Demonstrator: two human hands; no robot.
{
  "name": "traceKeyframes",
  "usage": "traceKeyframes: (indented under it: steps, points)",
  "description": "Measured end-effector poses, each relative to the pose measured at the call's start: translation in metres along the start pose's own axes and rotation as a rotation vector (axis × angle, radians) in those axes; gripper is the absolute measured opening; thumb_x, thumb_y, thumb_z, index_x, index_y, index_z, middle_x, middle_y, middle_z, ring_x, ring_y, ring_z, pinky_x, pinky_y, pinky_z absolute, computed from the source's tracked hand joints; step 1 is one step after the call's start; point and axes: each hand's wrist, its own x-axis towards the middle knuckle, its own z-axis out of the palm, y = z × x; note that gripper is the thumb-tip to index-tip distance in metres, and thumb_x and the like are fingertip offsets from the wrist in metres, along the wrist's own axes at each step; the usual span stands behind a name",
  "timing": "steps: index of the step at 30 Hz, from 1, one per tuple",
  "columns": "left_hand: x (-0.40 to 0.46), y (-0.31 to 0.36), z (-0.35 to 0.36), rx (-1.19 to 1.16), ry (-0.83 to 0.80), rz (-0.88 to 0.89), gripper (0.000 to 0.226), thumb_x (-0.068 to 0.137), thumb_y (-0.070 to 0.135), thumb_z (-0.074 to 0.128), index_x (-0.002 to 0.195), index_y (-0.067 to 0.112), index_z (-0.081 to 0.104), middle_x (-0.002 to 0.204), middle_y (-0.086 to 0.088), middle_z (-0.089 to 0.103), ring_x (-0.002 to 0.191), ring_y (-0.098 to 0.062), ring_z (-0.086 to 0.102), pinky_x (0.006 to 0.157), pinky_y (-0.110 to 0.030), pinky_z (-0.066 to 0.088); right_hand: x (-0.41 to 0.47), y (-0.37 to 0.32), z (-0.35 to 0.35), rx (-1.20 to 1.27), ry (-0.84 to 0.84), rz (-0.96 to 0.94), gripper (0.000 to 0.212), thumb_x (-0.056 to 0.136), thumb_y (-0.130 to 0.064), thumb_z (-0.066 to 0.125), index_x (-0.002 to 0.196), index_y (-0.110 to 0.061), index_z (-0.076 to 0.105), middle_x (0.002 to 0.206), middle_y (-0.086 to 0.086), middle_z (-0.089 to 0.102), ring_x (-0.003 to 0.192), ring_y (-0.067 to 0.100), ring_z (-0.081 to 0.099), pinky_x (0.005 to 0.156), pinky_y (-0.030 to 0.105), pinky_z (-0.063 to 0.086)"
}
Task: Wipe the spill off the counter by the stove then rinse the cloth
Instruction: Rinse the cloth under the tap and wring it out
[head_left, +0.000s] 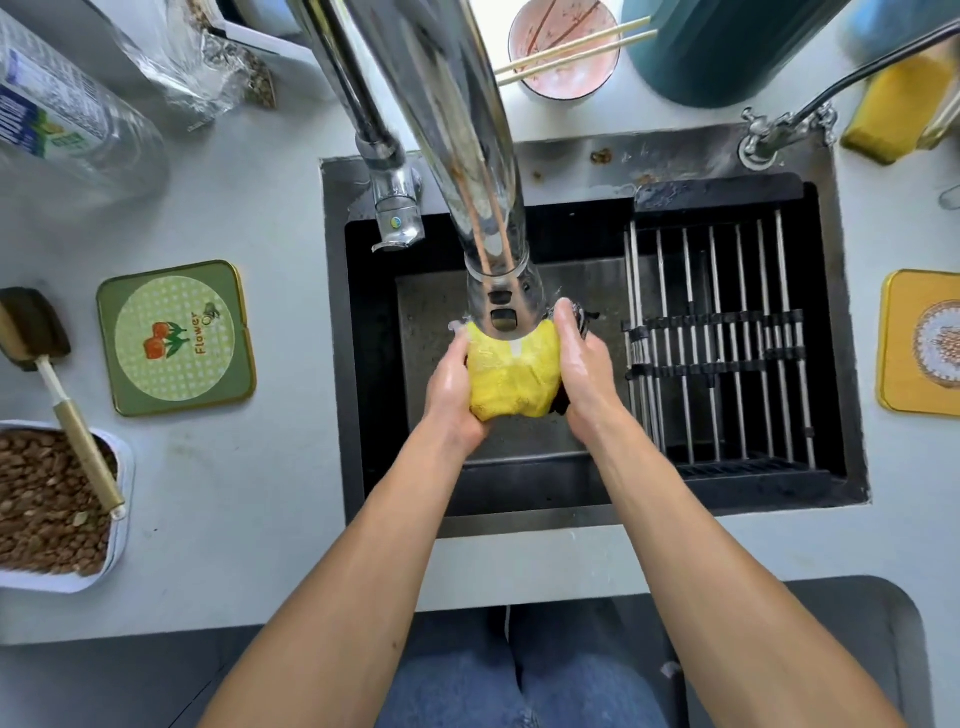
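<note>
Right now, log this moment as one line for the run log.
stage: rinsing | cloth: bunched, under faucet, over sink | left hand: grips cloth | right hand: grips cloth

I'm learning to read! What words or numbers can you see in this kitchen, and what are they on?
"Flower": on the green square coaster, beside its orange flower picture.
Blue and green label on the clear plastic bottle: print too blurred to read.
Small round sticker on the faucet handle: too small to read.
Yellow coaster: a picture only, no words visible.

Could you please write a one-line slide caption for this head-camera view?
Left hand and right hand hold a bunched yellow cloth under the tap, over the sink.
</note>
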Motion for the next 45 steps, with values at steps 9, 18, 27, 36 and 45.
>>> traceKeyframes:
  steps: [9,18,27,36,45]
  points:
    - [-0.013,-0.001,0.002,0.184,0.029,0.31,0.03,0.11,0.033,0.056,0.098,0.013,0.075,0.08,0.0,0.075,0.069,-0.015,0.071,0.057,-0.028,0.056,-0.006,0.018,-0.005,-0.305,-0.064,0.082,0.056,0.103,-0.04,0.061,0.145,-0.005,0.051,0.134,0.006,0.059,0.126,0.026,0.059,0.103,0.038,0.048]
    - [-0.025,-0.029,0.002,0.644,0.096,0.637,0.036,0.109,0.03,0.054,0.079,0.015,0.066,0.073,0.005,0.069,0.07,-0.008,0.06,0.071,-0.04,0.054,-0.048,0.017,0.027,0.314,-0.368,0.191,0.031,0.105,-0.035,0.058,0.086,-0.02,0.078,0.088,-0.001,0.073,0.093,0.014,0.068,0.085,0.03,0.054]
    - [-0.036,-0.031,-0.014,0.209,0.128,0.472,0.042,0.112,0.04,0.049,0.102,0.007,0.073,0.099,-0.013,0.081,0.092,-0.027,0.078,0.077,-0.041,0.066,-0.03,0.02,0.019,0.541,-0.107,0.094,0.051,0.109,-0.043,0.049,0.141,-0.006,0.062,0.134,0.018,0.071,0.124,0.033,0.068,0.105,0.048,0.055]
    - [-0.03,-0.043,-0.081,0.805,0.121,0.194,0.037,0.11,0.035,0.053,0.087,0.015,0.073,0.076,0.001,0.076,0.08,-0.02,0.075,0.071,-0.035,0.058,-0.02,0.0,-0.002,0.636,-0.149,0.045,0.031,0.1,-0.007,0.053,0.127,-0.007,0.068,0.119,0.013,0.076,0.109,0.033,0.071,0.099,0.053,0.057]
    - [-0.01,0.03,-0.056,0.797,-0.435,0.329,0.058,0.086,0.027,0.076,0.141,0.02,0.061,0.14,0.002,0.069,0.134,-0.016,0.061,0.117,-0.038,0.044,-0.032,-0.006,-0.017,0.321,-0.489,0.05,0.058,0.089,0.0,0.033,0.142,-0.003,0.057,0.132,0.02,0.071,0.121,0.049,0.066,0.096,0.069,0.053]
